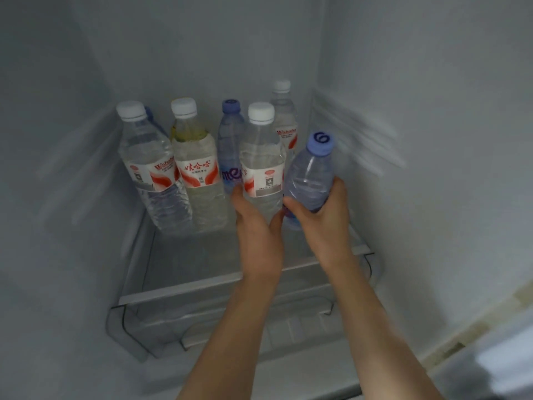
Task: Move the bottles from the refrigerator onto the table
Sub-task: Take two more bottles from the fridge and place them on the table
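1. Location: both hands are inside the white refrigerator interior (432, 140), above its clear glass shelf (187, 264). The table is not in view.
2. Right hand (323, 223): the fingers and thumb wrap the lower body of a small blue-tinted plastic bottle with a lilac cap (313, 171). This bottle tilts right and appears lifted off the shelf, at the near right of the group.
3. Left hand (256, 226): the thumb and fingers curl round the base of a clear plastic bottle with a white cap and a red-and-white label (261, 163). Whether it has left the shelf cannot be told, since the hand hides its foot.
4. Remaining stock, farther in:
   - a clear white-capped bottle at the far left (150, 166);
   - just beside it, a white-capped bottle with a yellowish tint at the neck (196, 168);
   - a blue bottle with a purple-lettered label (230, 145) in the middle;
   - a white-capped bottle at the far right rear (284, 116);
   - a blue shape behind the leftmost bottle, possibly 1 more; too hidden to confirm.
5. Step in hand: extraction of 2 bottles, 1 per hand. Judged progress: partial, with at least 4 bottles left on the shelf.
6. Next move: draw both bottles toward the near edge, keeping the left one clear of its blue neighbour, then carry them to the table.
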Motion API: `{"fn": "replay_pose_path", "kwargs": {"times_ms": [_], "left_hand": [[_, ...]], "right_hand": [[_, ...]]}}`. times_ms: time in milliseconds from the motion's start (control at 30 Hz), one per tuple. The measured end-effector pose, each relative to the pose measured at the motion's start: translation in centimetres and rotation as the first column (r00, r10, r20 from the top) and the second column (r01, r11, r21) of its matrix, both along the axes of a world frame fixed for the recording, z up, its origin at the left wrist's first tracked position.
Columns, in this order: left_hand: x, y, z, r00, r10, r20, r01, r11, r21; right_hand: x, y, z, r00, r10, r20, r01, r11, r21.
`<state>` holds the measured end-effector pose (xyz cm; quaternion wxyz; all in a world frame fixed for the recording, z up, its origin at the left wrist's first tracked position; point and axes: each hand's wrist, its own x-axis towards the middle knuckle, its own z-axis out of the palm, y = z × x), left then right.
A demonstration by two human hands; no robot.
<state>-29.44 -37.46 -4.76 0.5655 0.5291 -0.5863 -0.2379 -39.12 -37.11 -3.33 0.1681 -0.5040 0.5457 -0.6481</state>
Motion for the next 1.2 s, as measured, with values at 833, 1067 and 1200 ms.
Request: {"fn": "replay_pose_path", "kwargs": {"times_ms": [833,1067,1200], "left_hand": [[10.7,18.9,0.0,0.952,-0.296,-0.083,0.302,0.950,0.083],[13.0,25.7,-3.0,0.843,-0.537,-0.021,0.530,0.824,0.199],[12.6,29.9,-5.4,0.740,-0.673,0.014,0.637,0.707,0.307]], "right_hand": [[7.1,24.0,-0.4,0.972,-0.226,0.062,0.218,0.968,0.121],[10.1,34.2,-4.1,0.897,-0.431,0.102,0.383,0.870,0.311],[10.5,41.0,-6.4,0.832,-0.548,0.089,0.466,0.776,0.425]]}}
